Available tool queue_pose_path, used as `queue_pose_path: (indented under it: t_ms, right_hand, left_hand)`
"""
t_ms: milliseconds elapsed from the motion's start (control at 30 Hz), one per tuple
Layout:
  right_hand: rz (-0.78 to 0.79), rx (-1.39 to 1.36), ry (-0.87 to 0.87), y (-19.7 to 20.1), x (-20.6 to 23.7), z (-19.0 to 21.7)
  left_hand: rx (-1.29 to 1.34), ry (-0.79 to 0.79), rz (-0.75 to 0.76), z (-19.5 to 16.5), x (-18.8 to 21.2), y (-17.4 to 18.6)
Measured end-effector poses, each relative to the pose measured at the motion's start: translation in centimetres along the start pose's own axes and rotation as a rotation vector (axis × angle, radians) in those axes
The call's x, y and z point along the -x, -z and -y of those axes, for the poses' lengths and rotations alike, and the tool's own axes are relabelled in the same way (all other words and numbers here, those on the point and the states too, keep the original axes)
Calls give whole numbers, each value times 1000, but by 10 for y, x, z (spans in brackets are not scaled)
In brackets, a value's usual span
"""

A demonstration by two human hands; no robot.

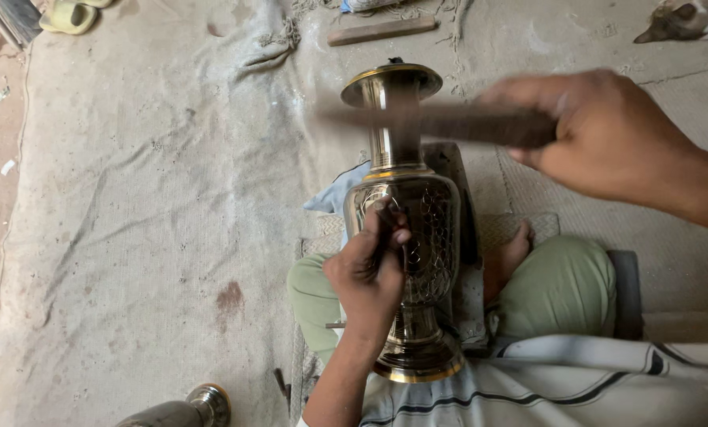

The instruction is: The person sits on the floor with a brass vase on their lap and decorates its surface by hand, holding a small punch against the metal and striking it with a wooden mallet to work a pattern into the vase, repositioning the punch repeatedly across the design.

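Note:
A tall shiny metal vase [417, 237] with gold rims and an engraved belly lies lengthwise across my lap, its mouth pointing away from me. My left hand [367, 277] rests on the belly, fingers pinched around a thin dark metal punch [387, 225] set against the engraved surface. My right hand [607, 134] is raised above the vase's neck, gripping a dark stick-like mallet [449, 122] that is blurred by motion and stretches left over the neck.
I sit cross-legged in green trousers on a dusty grey cloth [148, 205]. A blue rag [334, 194] lies under the vase. Another metal vessel [188, 407] lies at the bottom left. A wooden strip [382, 32] and yellow sandals [69, 14] lie far off.

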State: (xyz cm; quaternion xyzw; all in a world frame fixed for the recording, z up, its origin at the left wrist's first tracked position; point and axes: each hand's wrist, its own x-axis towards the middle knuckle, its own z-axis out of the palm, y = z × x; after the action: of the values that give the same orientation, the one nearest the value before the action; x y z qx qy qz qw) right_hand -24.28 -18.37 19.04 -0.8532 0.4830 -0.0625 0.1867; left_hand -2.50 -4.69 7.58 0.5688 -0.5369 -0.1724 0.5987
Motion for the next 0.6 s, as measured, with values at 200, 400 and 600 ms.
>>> queue_pose_path:
  t_ms: [200,400,600]
  right_hand:
    - [143,322,1,12,-13,36]
    - [-158,342,354,19,-3,43]
    - [-48,407,230,25,2,41]
  left_hand:
    - [17,38,-128,5,11,-3]
    - [-29,-28,-146,9,20,-2]
    - [-59,-110,-95,9,19,2]
